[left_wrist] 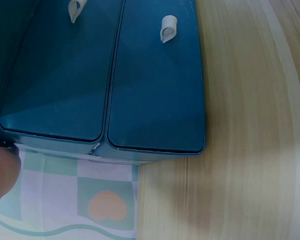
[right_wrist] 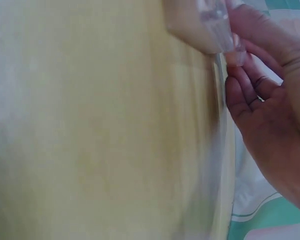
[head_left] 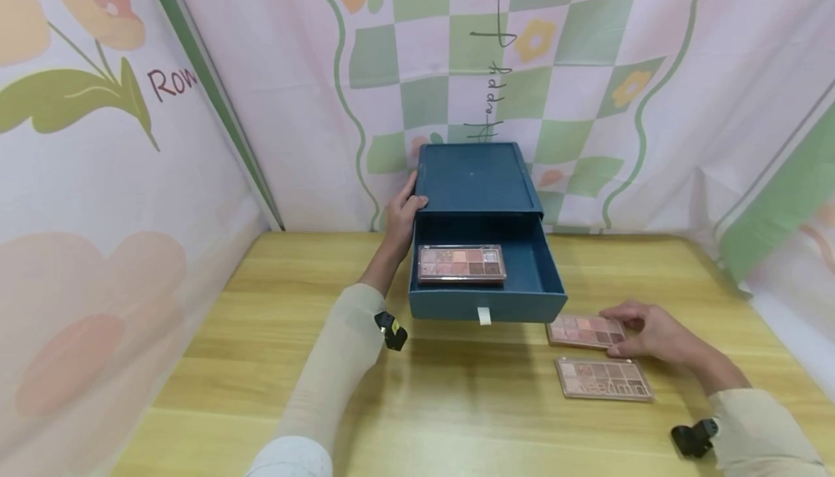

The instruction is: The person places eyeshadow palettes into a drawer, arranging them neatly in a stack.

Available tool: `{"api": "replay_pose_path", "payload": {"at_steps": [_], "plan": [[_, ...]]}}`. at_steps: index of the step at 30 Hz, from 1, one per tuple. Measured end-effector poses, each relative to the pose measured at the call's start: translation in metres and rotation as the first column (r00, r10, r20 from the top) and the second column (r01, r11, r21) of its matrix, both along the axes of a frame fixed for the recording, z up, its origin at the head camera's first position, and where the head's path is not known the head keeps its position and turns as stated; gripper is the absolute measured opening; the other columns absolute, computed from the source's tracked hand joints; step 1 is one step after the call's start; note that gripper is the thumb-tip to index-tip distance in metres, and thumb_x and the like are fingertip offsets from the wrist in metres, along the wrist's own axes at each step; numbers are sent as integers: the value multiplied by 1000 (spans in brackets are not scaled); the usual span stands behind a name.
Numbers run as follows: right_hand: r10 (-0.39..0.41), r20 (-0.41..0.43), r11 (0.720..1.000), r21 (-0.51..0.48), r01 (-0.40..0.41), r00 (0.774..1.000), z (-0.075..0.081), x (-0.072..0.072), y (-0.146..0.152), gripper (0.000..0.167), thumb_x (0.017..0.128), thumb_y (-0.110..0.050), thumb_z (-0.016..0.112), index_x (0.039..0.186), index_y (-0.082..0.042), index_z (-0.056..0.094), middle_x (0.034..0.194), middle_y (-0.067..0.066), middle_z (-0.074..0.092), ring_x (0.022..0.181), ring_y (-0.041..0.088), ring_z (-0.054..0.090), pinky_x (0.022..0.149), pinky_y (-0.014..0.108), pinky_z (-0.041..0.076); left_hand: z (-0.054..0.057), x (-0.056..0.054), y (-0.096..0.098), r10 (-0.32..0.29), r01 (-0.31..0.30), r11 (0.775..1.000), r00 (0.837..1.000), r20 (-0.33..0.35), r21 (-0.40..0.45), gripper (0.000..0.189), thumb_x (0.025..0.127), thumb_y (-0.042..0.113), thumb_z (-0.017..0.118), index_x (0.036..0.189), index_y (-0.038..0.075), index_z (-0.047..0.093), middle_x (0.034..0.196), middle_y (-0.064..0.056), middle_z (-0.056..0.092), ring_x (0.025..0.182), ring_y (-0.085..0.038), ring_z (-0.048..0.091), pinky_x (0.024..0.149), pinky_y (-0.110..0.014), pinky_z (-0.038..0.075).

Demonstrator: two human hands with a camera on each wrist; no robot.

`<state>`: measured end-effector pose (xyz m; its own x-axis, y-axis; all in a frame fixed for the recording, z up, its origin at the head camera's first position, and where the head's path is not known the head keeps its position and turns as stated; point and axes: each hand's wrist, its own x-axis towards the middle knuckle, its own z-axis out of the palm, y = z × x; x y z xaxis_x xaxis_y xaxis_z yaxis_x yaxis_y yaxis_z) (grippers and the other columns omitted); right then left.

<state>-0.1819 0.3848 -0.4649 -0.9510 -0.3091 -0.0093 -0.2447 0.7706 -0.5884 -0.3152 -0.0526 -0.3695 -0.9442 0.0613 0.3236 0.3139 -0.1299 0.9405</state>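
Observation:
A dark blue drawer box stands at the back of the table, its top drawer pulled out. Inside the drawer, at the left, lies an eyeshadow palette with a clear lid. My left hand holds the box's left side, thumb over the upper edge; only a bit of that hand shows in the left wrist view. To the right, my right hand pinches the right end of a second eyeshadow palette. A third palette lies just nearer on the table.
Lower closed drawers with white pull tabs show in the left wrist view. The wooden table reaches a patterned curtain behind the box. Curtains also hang at both sides.

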Motion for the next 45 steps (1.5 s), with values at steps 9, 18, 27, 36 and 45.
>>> {"api": "replay_pose_path", "payload": {"at_steps": [9,18,27,36,45], "plan": [[-36,-12,999,33,36,999,19,-2,-8,72,71,-30,90,132,-2,65,130,28,63,115,31,63,98,56,51,0,0,0,-5,5,1000,1000,-1,5,74,89,16,47,160,6,30,169,-11,26,159,-23,23,129,-42,23],[-25,-118,999,-30,21,993,44,-3,-5,61,73,-22,90,127,-4,70,113,-4,68,96,-19,51,79,19,51,3,-1,0,-1,1,1000,1000,-11,2,74,88,17,48,159,3,30,169,-15,25,159,-25,22,129,-42,21],[3,-191,994,-104,-23,982,68,1,-12,59,71,-14,90,125,2,70,101,-25,64,89,-7,56,72,17,48,3,0,0,10,-10,1000,1000,10,4,74,87,16,50,158,3,32,168,-12,28,158,-25,24,129,-41,20],[17,-224,986,-156,-53,974,85,1,-11,59,70,-4,88,125,6,67,105,-26,65,94,-9,57,75,14,48,3,0,0,3,-3,1000,1000,0,8,75,88,16,48,159,3,31,169,-13,27,159,-25,23,129,-41,21],[74,-309,965,-217,-146,948,106,-2,-12,59,67,12,82,123,1,70,105,-21,64,101,-7,53,91,5,34,1,-1,0,4,-4,1000,1000,0,7,74,88,17,48,159,3,31,169,-14,27,158,-25,24,128,-42,22]]}}
